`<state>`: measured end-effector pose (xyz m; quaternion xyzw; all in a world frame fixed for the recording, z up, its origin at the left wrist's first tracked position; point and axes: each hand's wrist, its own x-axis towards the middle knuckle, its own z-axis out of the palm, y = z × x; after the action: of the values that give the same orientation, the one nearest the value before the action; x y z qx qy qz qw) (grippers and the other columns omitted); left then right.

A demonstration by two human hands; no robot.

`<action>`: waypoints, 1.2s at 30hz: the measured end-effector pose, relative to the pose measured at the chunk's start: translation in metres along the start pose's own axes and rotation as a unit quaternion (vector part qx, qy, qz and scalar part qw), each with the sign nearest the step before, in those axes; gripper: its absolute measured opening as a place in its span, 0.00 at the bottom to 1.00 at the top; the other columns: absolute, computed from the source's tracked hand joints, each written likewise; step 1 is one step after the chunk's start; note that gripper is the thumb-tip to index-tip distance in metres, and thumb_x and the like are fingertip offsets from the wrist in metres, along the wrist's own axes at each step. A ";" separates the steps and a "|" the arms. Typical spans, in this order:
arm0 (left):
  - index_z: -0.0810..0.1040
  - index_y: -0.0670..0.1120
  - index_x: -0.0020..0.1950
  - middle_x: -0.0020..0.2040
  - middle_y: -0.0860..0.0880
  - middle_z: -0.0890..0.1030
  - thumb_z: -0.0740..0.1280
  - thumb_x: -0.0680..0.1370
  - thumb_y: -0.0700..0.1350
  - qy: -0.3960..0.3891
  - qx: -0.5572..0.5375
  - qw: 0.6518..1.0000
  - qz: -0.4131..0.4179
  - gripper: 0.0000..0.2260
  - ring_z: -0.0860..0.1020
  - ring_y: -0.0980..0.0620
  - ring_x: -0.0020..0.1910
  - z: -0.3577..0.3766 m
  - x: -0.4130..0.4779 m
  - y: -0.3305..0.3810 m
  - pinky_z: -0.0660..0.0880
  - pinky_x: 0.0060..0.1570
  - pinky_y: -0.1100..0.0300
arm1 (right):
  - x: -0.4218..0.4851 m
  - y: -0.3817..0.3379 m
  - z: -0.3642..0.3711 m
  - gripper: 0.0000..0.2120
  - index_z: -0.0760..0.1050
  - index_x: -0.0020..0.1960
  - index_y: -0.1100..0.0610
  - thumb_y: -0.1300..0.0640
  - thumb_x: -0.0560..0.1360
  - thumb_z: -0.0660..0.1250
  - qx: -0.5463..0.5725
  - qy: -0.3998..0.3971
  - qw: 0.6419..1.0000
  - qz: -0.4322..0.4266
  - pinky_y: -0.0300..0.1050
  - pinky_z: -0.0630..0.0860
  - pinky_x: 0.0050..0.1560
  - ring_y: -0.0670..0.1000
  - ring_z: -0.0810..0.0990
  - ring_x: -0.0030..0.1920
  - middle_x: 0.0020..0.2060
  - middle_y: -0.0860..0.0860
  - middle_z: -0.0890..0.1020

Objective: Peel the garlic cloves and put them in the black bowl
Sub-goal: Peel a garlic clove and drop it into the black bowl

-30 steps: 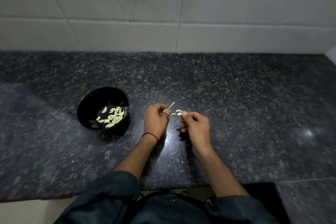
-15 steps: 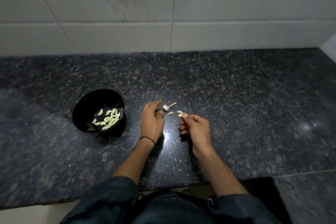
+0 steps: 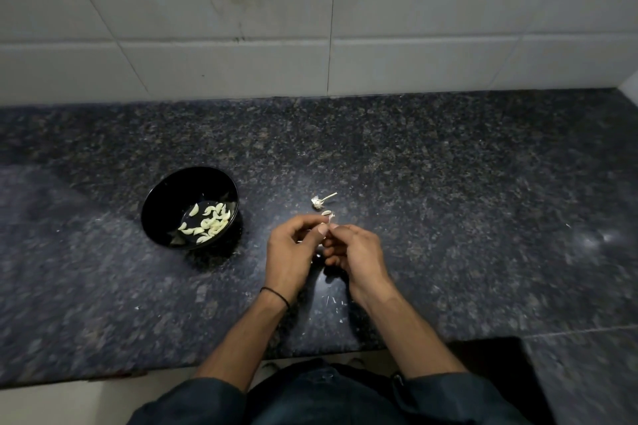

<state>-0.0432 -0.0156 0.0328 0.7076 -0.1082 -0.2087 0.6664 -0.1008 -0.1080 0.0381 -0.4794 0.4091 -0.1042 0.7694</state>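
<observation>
Both hands meet over the dark stone surface (image 3: 448,217), the left hand (image 3: 290,252) and the right hand (image 3: 355,252) each closing a fingertip grip on one small garlic clove (image 3: 328,215), which pokes out pale just above the thumbs; how much skin remains on it is too small to tell. The black bowl (image 3: 152,203) sits to the left, near but apart from the hands, with a heap of peeled cloves (image 3: 207,224) in its bottom. A bare garlic stem (image 3: 319,202) lies on the surface just beyond the fingers, and skin flecks (image 3: 331,300) lie scattered nearer the body. The likely trouble is the clove itself: it is tiny and probably slick, so a hard pull on the skin could squirt it out of the pinch onto the speckled stone, where it would be hard to spot. A careless toss could also miss the bowl, or carry loose skin in with the clean cloves.
</observation>
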 end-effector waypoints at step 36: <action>0.86 0.45 0.47 0.43 0.53 0.87 0.73 0.75 0.34 -0.008 0.088 0.996 0.014 0.07 0.85 0.55 0.45 -0.013 -0.028 0.000 0.80 0.48 0.61 | -0.026 0.004 -0.017 0.05 0.83 0.42 0.56 0.59 0.77 0.72 -0.238 0.014 0.962 -0.130 0.44 0.80 0.44 0.48 0.84 0.38 0.36 0.51 0.86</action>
<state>-0.0625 0.0083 0.0369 0.7605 -0.1412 -0.1948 0.6032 -0.1309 -0.1019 0.0452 -0.6960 0.3675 -0.1098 0.6070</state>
